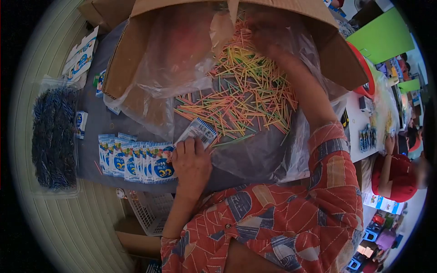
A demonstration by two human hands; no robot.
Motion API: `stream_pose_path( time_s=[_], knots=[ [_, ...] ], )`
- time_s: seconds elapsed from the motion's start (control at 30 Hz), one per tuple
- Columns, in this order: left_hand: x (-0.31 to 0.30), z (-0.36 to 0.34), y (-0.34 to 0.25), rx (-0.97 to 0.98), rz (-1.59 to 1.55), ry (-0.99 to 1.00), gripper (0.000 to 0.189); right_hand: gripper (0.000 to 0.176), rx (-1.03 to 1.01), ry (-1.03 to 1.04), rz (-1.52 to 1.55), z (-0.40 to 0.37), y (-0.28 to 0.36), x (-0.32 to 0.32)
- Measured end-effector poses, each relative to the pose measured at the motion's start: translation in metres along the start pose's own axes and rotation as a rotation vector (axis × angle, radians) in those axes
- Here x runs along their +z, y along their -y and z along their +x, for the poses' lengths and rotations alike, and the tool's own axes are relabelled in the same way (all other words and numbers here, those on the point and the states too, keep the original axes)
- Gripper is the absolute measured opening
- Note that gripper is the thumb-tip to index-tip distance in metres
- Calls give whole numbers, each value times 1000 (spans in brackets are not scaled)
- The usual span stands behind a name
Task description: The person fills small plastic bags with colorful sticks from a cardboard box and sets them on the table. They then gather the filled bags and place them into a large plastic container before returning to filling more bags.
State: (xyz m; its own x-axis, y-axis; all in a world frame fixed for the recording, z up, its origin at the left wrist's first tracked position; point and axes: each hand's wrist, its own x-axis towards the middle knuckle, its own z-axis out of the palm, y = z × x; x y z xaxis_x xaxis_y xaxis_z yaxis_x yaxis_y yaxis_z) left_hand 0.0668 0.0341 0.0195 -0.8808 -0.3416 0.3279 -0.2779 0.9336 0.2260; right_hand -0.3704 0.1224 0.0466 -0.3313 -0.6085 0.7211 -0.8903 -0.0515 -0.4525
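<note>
My left hand (193, 164) holds a small white and blue printed packet (199, 132) by its lower end, with the fingers closed on it. Beside that hand lies an overlapping row of similar blue and white packets (135, 160). My right hand (266, 38) reaches into the cardboard box (120, 59), over the far part of a heap of thin pink, yellow and green sticks (246, 102). Shadow and blur hide its fingers. The sticks spill out on clear plastic sheeting (246, 157) that lines the box.
A clear tray of dark, shiny strands (54, 136) stands at the left. Printed cartons (82, 57) lie behind it. Below the table edge is a white plastic basket (152, 211). At the right, a person in a red shirt (396, 179) sits by another table, near a red basin (364, 68).
</note>
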Motion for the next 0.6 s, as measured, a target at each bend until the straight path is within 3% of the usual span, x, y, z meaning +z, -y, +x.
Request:
stream_pose_path(
  time_s=[0.03, 0.07, 0.13, 0.17, 0.23, 0.27, 0.33, 0.37, 0.43, 0.47, 0.53, 0.6],
  knots=[
    [6, -2, 0, 31, 23, -21, 30, 33, -216, -28, -59, 4, -3, 3],
    [8, -3, 1, 64, 48, -43, 29, 33, -213, -23, -50, 2, -3, 6],
    [0, -1, 0, 37, -21, -44, 27, 36, 416, 447, -1031, 11, 38, 6],
    [-3, 1, 0, 16, -94, -51, 26, 36, 421, 449, -1031, 4, 19, 5],
    [-5, 3, 4, 18, -186, -82, 21, 45, 97, 194, -909, -7, -19, 2],
    [-6, 4, 7, 16, -275, -115, 16, 45, 94, 194, -910, -10, -22, 0],
    [-10, 5, 13, -13, -340, -86, 15, 45, 3, -85, -635, -4, 3, -2],
    [-12, 5, 15, -39, -405, -49, 13, 45, 0, -84, -632, -3, 2, -1],
    [-12, 7, 18, -48, -428, -43, 13, 48, 199, -78, -292, -3, -1, 1],
    [-12, 8, 19, -51, -452, -35, 13, 48, 201, -78, -292, -6, -3, 5],
    [-12, 9, 21, -53, -450, -22, 12, 47, 297, -287, 315, -7, 5, 16],
    [-13, 10, 18, -54, -448, -12, 11, 43, 408, -347, 215, -2, 13, 23]
  ],
)
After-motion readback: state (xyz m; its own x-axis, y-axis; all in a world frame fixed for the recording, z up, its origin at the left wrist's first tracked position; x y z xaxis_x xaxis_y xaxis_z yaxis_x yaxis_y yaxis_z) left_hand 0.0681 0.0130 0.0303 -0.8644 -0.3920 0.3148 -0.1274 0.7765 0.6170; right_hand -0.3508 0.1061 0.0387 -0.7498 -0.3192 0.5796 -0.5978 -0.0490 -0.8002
